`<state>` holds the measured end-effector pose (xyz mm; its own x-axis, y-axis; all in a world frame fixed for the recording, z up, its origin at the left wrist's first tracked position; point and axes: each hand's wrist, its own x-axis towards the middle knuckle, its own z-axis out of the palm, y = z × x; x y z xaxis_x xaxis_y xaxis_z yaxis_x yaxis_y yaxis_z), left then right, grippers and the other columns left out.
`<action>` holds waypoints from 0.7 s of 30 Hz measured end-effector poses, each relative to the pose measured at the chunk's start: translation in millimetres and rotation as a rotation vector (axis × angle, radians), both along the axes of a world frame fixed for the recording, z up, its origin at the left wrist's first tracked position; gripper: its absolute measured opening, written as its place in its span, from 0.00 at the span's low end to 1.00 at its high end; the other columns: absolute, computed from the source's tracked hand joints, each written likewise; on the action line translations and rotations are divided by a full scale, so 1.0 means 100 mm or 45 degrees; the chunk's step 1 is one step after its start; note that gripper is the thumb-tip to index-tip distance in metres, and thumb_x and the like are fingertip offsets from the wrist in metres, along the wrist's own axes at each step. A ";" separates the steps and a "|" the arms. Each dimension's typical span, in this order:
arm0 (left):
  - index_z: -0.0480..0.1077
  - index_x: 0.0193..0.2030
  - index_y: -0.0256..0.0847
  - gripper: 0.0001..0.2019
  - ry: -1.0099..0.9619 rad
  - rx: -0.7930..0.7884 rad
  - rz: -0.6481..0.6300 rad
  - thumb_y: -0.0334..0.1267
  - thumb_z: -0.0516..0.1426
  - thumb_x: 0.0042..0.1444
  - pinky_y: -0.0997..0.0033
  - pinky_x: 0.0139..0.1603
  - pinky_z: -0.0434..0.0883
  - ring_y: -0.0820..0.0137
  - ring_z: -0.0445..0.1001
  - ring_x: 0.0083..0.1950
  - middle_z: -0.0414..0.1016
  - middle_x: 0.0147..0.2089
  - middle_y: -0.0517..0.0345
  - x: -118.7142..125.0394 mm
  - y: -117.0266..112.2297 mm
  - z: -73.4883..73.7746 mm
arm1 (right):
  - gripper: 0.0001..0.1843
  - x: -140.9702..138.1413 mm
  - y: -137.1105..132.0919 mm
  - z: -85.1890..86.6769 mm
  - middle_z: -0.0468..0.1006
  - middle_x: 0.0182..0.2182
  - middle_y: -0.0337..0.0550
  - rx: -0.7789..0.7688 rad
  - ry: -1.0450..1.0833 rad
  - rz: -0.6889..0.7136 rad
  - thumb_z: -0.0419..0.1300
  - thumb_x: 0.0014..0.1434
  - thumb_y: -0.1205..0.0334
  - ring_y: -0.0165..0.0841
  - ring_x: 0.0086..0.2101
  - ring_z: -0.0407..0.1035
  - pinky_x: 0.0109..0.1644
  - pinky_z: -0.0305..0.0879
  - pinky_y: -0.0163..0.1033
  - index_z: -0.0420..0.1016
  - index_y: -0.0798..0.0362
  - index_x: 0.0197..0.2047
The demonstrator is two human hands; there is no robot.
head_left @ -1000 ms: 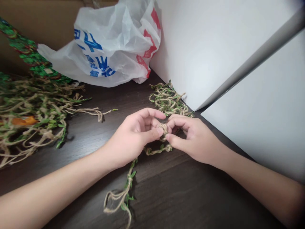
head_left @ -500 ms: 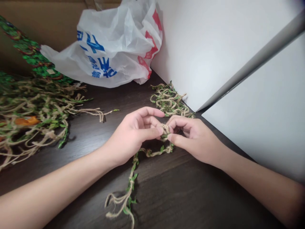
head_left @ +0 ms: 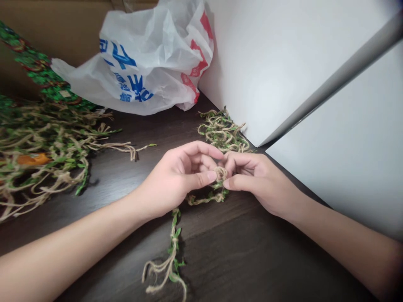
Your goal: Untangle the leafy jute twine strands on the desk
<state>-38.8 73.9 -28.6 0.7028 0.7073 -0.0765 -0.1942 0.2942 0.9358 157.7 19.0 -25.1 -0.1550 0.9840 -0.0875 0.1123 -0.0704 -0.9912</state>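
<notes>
Now, tight pinching by the left hand (head_left: 176, 180) and right hand (head_left: 256, 180) on a small loop of brown twine vine with green leaves (head_left: 220, 173), just above a dark wood table (head_left: 252, 251). Still left: a big tangled vine heap (head_left: 47, 155) and a small vine heap (head_left: 222, 132) past the hands.

Soft indoor lt, faint shadows under jute vine (head_left: 56, 147), dim btm-right corner, wide-angle warp at edges

Dark wood tabletop (head_left: 252, 260); leafy jute twine (head_left: 40, 147) heaped on it.
</notes>
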 end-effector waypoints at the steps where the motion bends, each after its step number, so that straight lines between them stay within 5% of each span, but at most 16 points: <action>1: 0.77 0.47 0.38 0.11 -0.017 -0.036 -0.007 0.31 0.69 0.59 0.73 0.43 0.72 0.73 0.76 0.37 0.79 0.35 0.58 0.00 0.00 0.00 | 0.08 0.00 0.00 0.00 0.71 0.24 0.33 0.000 -0.005 -0.004 0.63 0.50 0.71 0.30 0.30 0.63 0.37 0.58 0.39 0.70 0.52 0.24; 11: 0.79 0.50 0.40 0.15 0.003 -0.289 0.044 0.32 0.68 0.56 0.71 0.39 0.67 0.70 0.74 0.35 0.79 0.35 0.57 -0.01 0.03 0.04 | 0.08 -0.02 0.00 -0.01 0.69 0.26 0.33 0.092 -0.159 -0.038 0.59 0.51 0.72 0.30 0.31 0.62 0.38 0.59 0.39 0.68 0.51 0.25; 17: 0.74 0.53 0.42 0.18 0.067 -0.030 0.011 0.33 0.69 0.57 0.72 0.42 0.69 0.72 0.72 0.37 0.74 0.35 0.62 -0.01 0.01 0.07 | 0.05 -0.03 -0.02 -0.01 0.74 0.28 0.36 0.148 -0.224 -0.072 0.61 0.53 0.69 0.32 0.33 0.67 0.41 0.63 0.40 0.71 0.51 0.28; 21: 0.72 0.50 0.40 0.16 0.202 0.086 0.024 0.29 0.68 0.56 0.74 0.35 0.67 0.76 0.67 0.30 0.68 0.30 0.66 0.00 -0.03 0.10 | 0.05 -0.04 -0.04 0.00 0.73 0.26 0.35 0.229 -0.380 -0.118 0.61 0.52 0.69 0.31 0.31 0.66 0.38 0.62 0.39 0.71 0.51 0.27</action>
<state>-38.6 71.4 -19.0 0.6725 0.7273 -0.1373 -0.0475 0.2276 0.9726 153.8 15.4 -25.4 -0.0581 0.9965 0.0602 0.3997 0.0785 -0.9133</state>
